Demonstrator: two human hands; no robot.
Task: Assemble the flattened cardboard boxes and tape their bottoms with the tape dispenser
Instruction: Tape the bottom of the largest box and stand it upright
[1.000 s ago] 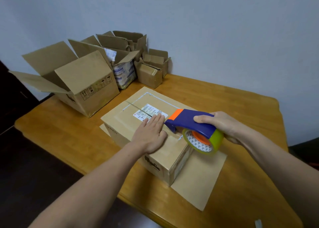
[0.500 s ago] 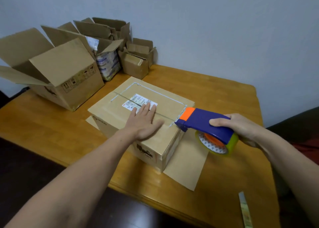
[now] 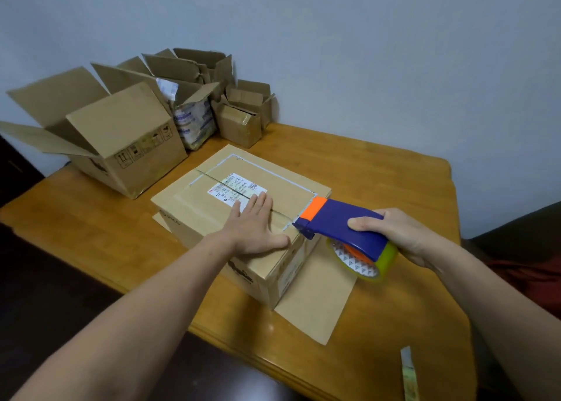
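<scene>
The person is leaning over a closed cardboard box that is sitting upside-down-style on the wooden table, with one loose flap lying flat on the tabletop at its near right side. The right hand is clenching the blue handle of the tape dispenser, fingers wrapped over the top, and is resting its orange nose right at the right-hand edge of the box top, where the centre seam is ending. The dispenser's long axis is lining up roughly with that seam, which is running away from the nose toward the far left edge, under the shipping label.

The left hand is lying flat, fingers straight, pressing the panels down directly on the seam, just beside the nose and between it and the label. It is the nearer hand to the seam, yet it is also sitting in the line of any run leftward.

Whether fresh tape is already lying under the palm, I cannot tell. To the right and downward, over the box edge, room looks open; at the back left, a large open box is standing near the seam's far end.
</scene>
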